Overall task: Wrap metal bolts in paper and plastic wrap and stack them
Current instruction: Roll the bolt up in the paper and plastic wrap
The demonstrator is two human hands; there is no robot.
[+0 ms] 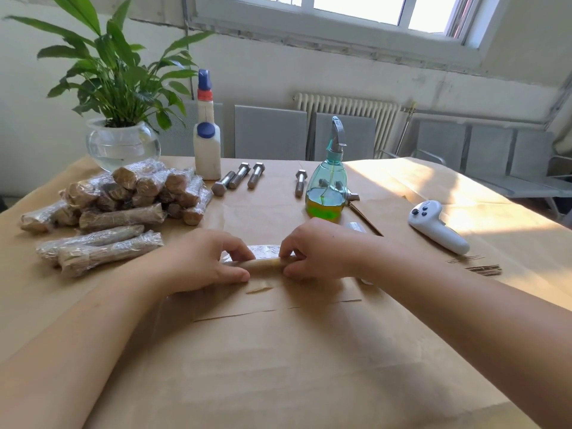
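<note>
A paper-wrapped bolt (266, 262) lies across the middle of the table on a sheet of clear plastic wrap (265, 251). My left hand (206, 260) grips its left end and my right hand (315, 251) pinches its right end, so only the middle of the roll shows. A stack of wrapped bolts (123, 199) covered in plastic sits at the left. Three bare metal bolts (238, 178) lie at the back centre, and another bolt (300, 182) lies beside the spray bottle.
Brown paper (278, 351) covers the table, with slits cut near my hands. A green spray bottle (327, 184), a white glue bottle (206, 140), a potted plant in a glass bowl (122, 145) and a white controller (436, 226) stand around the work area.
</note>
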